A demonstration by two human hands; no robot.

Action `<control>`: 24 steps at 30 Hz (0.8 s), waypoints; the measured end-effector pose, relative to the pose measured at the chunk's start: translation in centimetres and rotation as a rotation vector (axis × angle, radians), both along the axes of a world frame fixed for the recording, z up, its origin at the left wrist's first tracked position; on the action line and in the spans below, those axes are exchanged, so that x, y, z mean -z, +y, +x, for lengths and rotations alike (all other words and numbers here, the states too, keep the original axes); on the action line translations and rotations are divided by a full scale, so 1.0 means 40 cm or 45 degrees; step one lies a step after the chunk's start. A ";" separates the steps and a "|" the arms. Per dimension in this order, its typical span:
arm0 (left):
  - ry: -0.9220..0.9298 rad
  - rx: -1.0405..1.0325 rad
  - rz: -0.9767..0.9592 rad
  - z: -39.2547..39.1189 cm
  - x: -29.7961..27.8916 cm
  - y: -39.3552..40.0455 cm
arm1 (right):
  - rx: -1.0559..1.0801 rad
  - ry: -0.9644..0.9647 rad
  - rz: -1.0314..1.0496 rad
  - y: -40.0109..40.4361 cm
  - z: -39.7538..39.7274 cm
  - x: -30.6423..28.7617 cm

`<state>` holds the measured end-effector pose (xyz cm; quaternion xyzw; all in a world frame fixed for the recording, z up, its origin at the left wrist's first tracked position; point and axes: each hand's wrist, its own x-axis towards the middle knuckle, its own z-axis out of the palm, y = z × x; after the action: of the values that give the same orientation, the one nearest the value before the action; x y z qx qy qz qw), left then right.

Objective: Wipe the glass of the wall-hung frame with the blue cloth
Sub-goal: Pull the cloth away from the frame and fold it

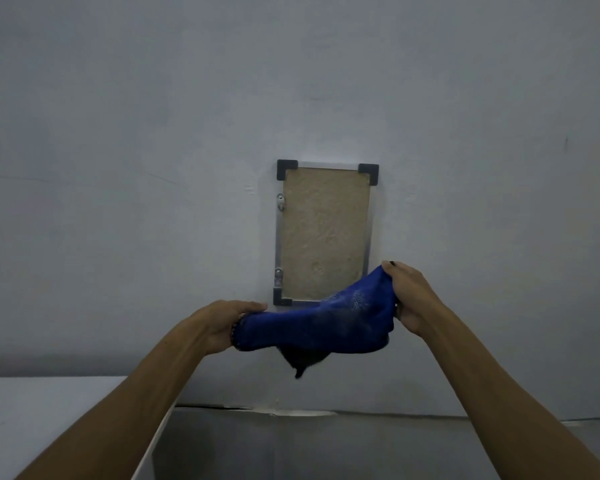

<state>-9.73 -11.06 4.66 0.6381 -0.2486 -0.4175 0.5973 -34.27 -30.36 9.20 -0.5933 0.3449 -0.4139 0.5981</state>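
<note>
**Cloth stretched below frame, wipe not begun**

Head cam: blue cloth (321, 323) is held taut betw. both hands, in front of the frame (324, 233) at its 6 o'clock, covering the lower right corner. Left hand (222, 327) grips one end, right hand (407, 296) pinches the other. Frame hangs on the wall (153, 133). Judgement: bunch cloth into one hand, press flat on the glass, wipe w/ overlapping strokes from 12 o'clock down.
</note>
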 end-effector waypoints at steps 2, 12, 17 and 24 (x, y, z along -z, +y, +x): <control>-0.033 -0.026 -0.045 -0.004 -0.005 -0.006 | -0.028 0.050 0.046 -0.002 -0.006 -0.002; 0.125 -0.148 -0.224 0.009 -0.035 -0.007 | -0.166 0.063 0.014 -0.009 -0.030 -0.014; -0.102 -0.120 -0.084 0.015 -0.039 -0.002 | -0.097 0.112 -0.023 -0.016 -0.020 -0.005; -0.071 -0.085 -0.302 0.047 -0.091 0.031 | 0.092 0.175 -0.011 -0.037 -0.032 -0.005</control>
<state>-7.87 -9.83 8.29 0.5825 -0.2912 -0.3470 0.6749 -35.55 -31.85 9.41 -0.6100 0.4046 -0.3949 0.5552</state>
